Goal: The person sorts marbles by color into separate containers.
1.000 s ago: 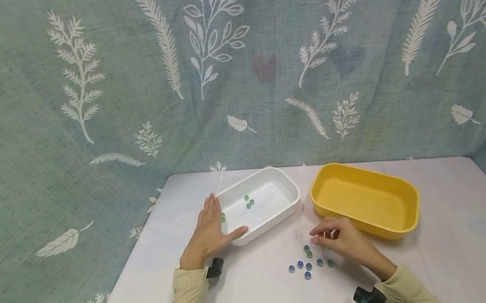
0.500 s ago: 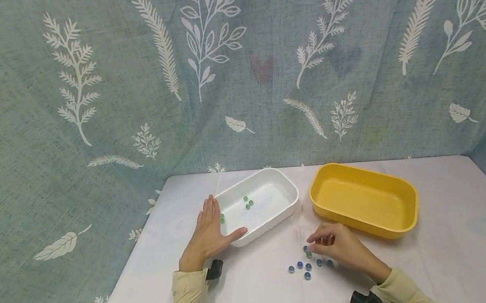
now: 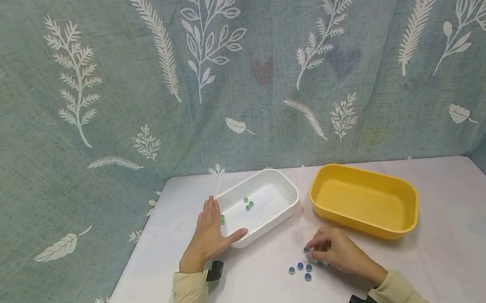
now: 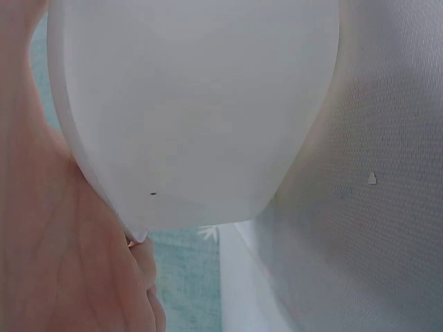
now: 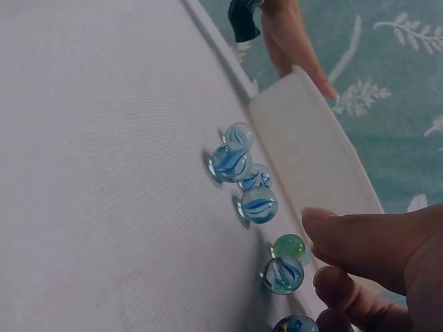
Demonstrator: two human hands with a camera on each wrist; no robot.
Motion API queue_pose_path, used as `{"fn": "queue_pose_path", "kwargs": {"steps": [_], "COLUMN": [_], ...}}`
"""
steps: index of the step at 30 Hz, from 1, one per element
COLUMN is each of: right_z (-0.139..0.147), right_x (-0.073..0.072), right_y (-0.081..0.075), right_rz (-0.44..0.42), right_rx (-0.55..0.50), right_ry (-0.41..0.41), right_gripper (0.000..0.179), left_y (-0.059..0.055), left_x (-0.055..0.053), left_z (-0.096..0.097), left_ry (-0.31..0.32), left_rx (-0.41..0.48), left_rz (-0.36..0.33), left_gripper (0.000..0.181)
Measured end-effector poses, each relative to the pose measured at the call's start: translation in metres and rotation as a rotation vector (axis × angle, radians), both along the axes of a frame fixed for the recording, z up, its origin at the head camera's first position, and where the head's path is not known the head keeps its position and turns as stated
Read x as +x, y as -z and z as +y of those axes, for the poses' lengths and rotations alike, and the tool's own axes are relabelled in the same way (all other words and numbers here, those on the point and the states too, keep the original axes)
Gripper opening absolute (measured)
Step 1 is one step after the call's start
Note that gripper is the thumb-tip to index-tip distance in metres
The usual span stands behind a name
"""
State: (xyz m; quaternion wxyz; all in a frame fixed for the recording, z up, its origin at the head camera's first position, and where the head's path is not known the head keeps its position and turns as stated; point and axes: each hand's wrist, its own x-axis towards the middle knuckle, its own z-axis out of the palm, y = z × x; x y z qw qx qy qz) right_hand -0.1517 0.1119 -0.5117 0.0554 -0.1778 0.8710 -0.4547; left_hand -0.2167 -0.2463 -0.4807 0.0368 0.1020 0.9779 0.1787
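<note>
My left hand [image 3: 205, 238] rests against the near left end of the white tray [image 3: 278, 220], fingers straight and thumb spread along the front rim. Up close in the left wrist view, the palm [image 4: 62, 256] lies along the tray's pale wall [image 4: 194, 117]. My right hand [image 3: 340, 250] is low over the loose marbles, thumb and bent index finger apart. In the right wrist view those fingertips are beside a green marble [image 5: 289, 247], next to a clear marble with blue swirls [image 5: 282, 275]; no marble is visibly pinched. Several blue marbles [image 3: 308, 277] lie left of the hand.
Several green marbles [image 3: 251, 204] lie inside the white tray. To its right a yellow tray [image 3: 368, 224] stands angled behind my right hand. A pale cloth covers the table [image 3: 250, 290], and a patterned green curtain [image 3: 237, 97] hangs at the back.
My right hand has moved down and left from beside the yellow tray to the loose marbles, covering some of them. My left hand has stayed against the white tray.
</note>
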Motion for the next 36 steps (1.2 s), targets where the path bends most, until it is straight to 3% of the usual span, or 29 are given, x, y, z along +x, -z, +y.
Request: {"fn": "queue_pose_path", "kwargs": {"steps": [14, 36], "right_z": [-0.0055, -0.0028], "right_x": [0.0003, -0.0031], "right_y": [0.0049, 0.0000], "right_rz": [-0.025, -0.044], "right_rx": [0.027, 0.076], "right_ry": [0.022, 0.031], "right_gripper": [0.009, 0.008], "left_y": [0.0036, 0.0010], "left_x": [0.0018, -0.0010], "left_z": [0.0001, 0.0012], "left_ry": [-0.006, -0.005], "left_rx": [0.002, -0.002], "left_rz": [0.002, 0.001], "left_gripper": [0.132, 0.132]}}
